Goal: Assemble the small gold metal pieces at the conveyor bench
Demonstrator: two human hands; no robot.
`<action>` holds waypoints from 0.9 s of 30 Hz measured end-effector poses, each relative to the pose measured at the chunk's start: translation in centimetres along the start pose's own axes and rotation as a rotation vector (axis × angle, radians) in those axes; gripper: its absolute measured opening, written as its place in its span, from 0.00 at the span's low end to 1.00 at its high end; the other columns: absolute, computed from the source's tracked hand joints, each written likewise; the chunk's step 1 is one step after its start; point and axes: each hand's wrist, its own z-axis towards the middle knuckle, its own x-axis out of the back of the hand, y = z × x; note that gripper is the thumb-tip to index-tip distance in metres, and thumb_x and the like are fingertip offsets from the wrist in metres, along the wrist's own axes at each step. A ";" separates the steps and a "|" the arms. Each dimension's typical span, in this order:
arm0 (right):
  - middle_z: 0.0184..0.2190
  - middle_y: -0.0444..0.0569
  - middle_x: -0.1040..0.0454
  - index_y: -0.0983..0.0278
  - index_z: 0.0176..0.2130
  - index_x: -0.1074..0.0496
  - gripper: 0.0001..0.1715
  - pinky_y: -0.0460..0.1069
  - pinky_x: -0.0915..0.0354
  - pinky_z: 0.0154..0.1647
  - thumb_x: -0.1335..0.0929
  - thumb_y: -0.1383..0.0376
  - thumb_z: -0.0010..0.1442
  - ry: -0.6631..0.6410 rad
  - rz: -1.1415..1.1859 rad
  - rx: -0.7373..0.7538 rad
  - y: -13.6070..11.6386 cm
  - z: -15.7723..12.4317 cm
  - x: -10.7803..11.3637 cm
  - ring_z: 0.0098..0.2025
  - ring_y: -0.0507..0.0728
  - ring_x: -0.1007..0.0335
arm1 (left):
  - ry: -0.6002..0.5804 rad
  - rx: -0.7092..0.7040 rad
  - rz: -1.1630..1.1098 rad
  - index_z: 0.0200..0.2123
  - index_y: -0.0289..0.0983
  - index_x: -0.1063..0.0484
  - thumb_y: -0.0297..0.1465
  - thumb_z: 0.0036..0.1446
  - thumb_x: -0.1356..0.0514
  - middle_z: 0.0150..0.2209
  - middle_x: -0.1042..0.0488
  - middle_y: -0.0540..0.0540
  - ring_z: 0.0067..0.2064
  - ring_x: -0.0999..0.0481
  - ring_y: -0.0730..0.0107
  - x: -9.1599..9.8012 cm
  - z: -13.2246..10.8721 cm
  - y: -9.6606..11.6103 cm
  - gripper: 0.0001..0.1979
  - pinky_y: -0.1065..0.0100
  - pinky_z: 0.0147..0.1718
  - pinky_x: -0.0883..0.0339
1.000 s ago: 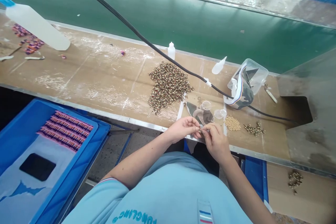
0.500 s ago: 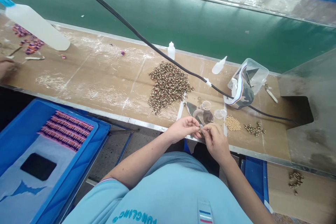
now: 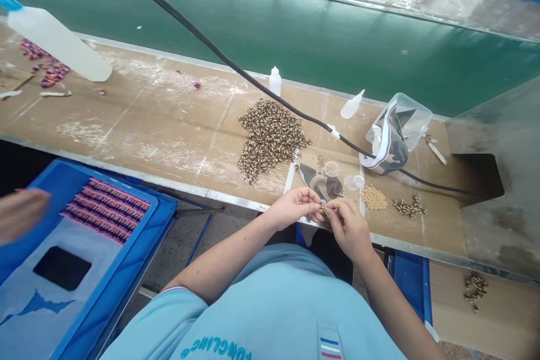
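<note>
My left hand (image 3: 294,208) and my right hand (image 3: 346,229) meet just off the bench's front edge, their fingertips pinching a tiny metal piece (image 3: 323,211). Behind them lies a camouflage fabric scrap (image 3: 314,175) beside small clear plastic cups (image 3: 353,182). A heap of brown-and-cream linked pieces (image 3: 272,140) spreads to the left of the scrap. To the right sit a small pile of tan beads (image 3: 373,197) and a cluster of brass-coloured pieces (image 3: 409,208). A clear plastic box (image 3: 415,121) holds camouflage strap (image 3: 392,146).
A co-worker's hand (image 3: 21,214) hovers over a blue crate (image 3: 126,202) holding pink-striped pieces (image 3: 104,210). A black cable (image 3: 253,76) crosses above the bench, with a green conveyor belt (image 3: 295,39) behind. A white plastic bottle (image 3: 54,36) lies at the far left.
The co-worker's hand has come in at the left, first by the bench, then over the blue crate. My own hands stay almost still, pinching the same tiny piece.
</note>
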 end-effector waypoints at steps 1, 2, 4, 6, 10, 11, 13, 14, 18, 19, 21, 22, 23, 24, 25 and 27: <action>0.31 0.47 0.29 0.61 0.34 0.34 0.08 0.45 0.34 0.30 0.40 0.65 0.65 0.001 -0.006 0.003 0.0 0.0 0.0 0.33 0.52 0.30 | 0.000 0.000 0.001 0.30 0.32 0.35 0.38 0.40 0.29 0.20 0.25 0.47 0.23 0.26 0.75 0.0 0.0 0.0 0.21 0.73 0.27 0.33; 0.32 0.47 0.29 0.61 0.35 0.34 0.08 0.45 0.35 0.29 0.40 0.65 0.65 0.003 -0.017 0.008 0.0 0.0 0.0 0.33 0.52 0.30 | 0.000 0.001 0.003 0.30 0.32 0.35 0.38 0.40 0.29 0.21 0.25 0.47 0.23 0.26 0.75 0.0 0.0 0.0 0.21 0.73 0.27 0.33; 0.32 0.48 0.29 0.62 0.35 0.34 0.08 0.45 0.36 0.28 0.40 0.65 0.65 0.010 -0.038 0.020 -0.1 0.0 -0.1 0.33 0.52 0.30 | -0.002 -0.001 0.005 0.30 0.32 0.35 0.37 0.41 0.30 0.20 0.25 0.48 0.23 0.26 0.75 0.0 0.0 0.0 0.20 0.73 0.27 0.34; 0.31 0.48 0.29 0.62 0.34 0.35 0.09 0.45 0.36 0.27 0.40 0.65 0.66 0.015 -0.052 0.030 -0.2 0.0 -0.2 0.33 0.52 0.30 | -0.004 -0.001 0.003 0.30 0.32 0.35 0.37 0.41 0.30 0.21 0.25 0.48 0.23 0.26 0.75 0.0 0.0 0.1 0.20 0.73 0.27 0.34; 0.31 0.48 0.30 0.62 0.34 0.35 0.09 0.45 0.36 0.27 0.41 0.65 0.66 0.027 -0.061 0.032 -0.3 0.1 -0.3 0.33 0.52 0.30 | 0.001 -0.002 -0.001 0.30 0.32 0.34 0.38 0.39 0.29 0.21 0.25 0.47 0.23 0.26 0.75 -0.1 0.1 0.1 0.21 0.73 0.27 0.33; 0.32 0.48 0.30 0.62 0.34 0.35 0.10 0.46 0.36 0.27 0.42 0.65 0.66 0.031 -0.060 0.029 -0.3 0.1 -0.3 0.33 0.52 0.31 | 0.000 -0.004 -0.001 0.30 0.32 0.34 0.38 0.39 0.29 0.21 0.25 0.47 0.23 0.26 0.75 -0.1 0.1 0.1 0.21 0.72 0.27 0.33; 0.32 0.48 0.30 0.61 0.34 0.36 0.10 0.46 0.36 0.28 0.42 0.64 0.66 0.036 -0.056 0.026 -0.3 0.1 -0.4 0.33 0.52 0.31 | -0.002 -0.009 -0.001 0.30 0.32 0.34 0.37 0.40 0.29 0.21 0.25 0.47 0.23 0.26 0.75 -0.1 0.1 0.1 0.20 0.72 0.27 0.33; 0.31 0.48 0.30 0.61 0.34 0.36 0.10 0.46 0.36 0.28 0.42 0.65 0.66 0.037 -0.054 0.025 -0.3 0.1 -0.4 0.33 0.53 0.31 | -0.003 -0.011 0.000 0.30 0.32 0.34 0.37 0.41 0.29 0.21 0.25 0.47 0.23 0.26 0.75 -0.1 0.1 0.1 0.20 0.73 0.27 0.33; 0.32 0.48 0.30 0.61 0.35 0.36 0.08 0.46 0.36 0.28 0.41 0.65 0.66 0.025 -0.060 0.029 -0.1 -0.1 -0.5 0.33 0.53 0.31 | 0.002 -0.006 -0.001 0.30 0.32 0.34 0.37 0.40 0.29 0.21 0.25 0.47 0.23 0.26 0.75 -0.1 0.0 0.1 0.21 0.73 0.27 0.33; 0.32 0.48 0.30 0.62 0.35 0.36 0.08 0.45 0.36 0.29 0.41 0.66 0.66 0.019 -0.062 0.032 -0.1 -0.1 -0.5 0.34 0.53 0.31 | 0.004 -0.007 -0.001 0.30 0.32 0.34 0.38 0.40 0.29 0.21 0.25 0.47 0.23 0.26 0.75 -0.1 0.0 0.0 0.21 0.73 0.27 0.33; 0.32 0.48 0.30 0.62 0.35 0.36 0.07 0.45 0.35 0.30 0.41 0.66 0.65 0.008 -0.061 0.038 0.1 -0.1 -0.4 0.35 0.53 0.30 | 0.008 -0.008 0.003 0.30 0.32 0.34 0.38 0.39 0.29 0.20 0.25 0.47 0.23 0.26 0.74 -0.1 -0.1 0.0 0.21 0.72 0.27 0.33; 0.32 0.48 0.30 0.62 0.35 0.36 0.07 0.46 0.35 0.31 0.41 0.66 0.65 0.005 -0.057 0.039 0.1 -0.1 -0.4 0.35 0.52 0.30 | 0.012 -0.007 0.008 0.30 0.32 0.34 0.38 0.39 0.29 0.20 0.25 0.47 0.22 0.26 0.74 -0.1 -0.1 0.1 0.21 0.72 0.27 0.33; 0.32 0.48 0.30 0.62 0.35 0.36 0.07 0.46 0.35 0.31 0.41 0.66 0.65 0.000 -0.052 0.040 0.1 -0.1 -0.4 0.35 0.52 0.31 | 0.015 -0.005 0.013 0.29 0.32 0.34 0.38 0.39 0.29 0.20 0.25 0.47 0.22 0.26 0.74 -0.2 -0.1 0.1 0.21 0.72 0.27 0.33; 0.32 0.47 0.30 0.61 0.35 0.36 0.08 0.46 0.34 0.32 0.41 0.66 0.65 -0.005 -0.045 0.040 0.2 -0.1 -0.3 0.34 0.52 0.31 | 0.017 -0.001 0.018 0.29 0.32 0.34 0.38 0.40 0.29 0.20 0.25 0.47 0.22 0.26 0.74 -0.2 -0.1 0.1 0.20 0.72 0.27 0.33; 0.32 0.47 0.30 0.61 0.35 0.36 0.08 0.46 0.34 0.32 0.41 0.66 0.66 -0.011 -0.039 0.039 0.2 -0.1 -0.3 0.34 0.52 0.31 | 0.018 0.002 0.022 0.29 0.32 0.34 0.37 0.40 0.29 0.20 0.25 0.48 0.23 0.26 0.74 -0.2 0.0 0.1 0.20 0.72 0.27 0.33; 0.31 0.47 0.30 0.61 0.34 0.36 0.08 0.46 0.34 0.31 0.41 0.66 0.66 -0.022 -0.028 0.034 0.1 0.0 -0.3 0.33 0.52 0.31 | 0.020 0.003 0.021 0.29 0.33 0.34 0.36 0.40 0.29 0.20 0.25 0.48 0.23 0.25 0.74 -0.2 0.0 0.0 0.20 0.72 0.27 0.33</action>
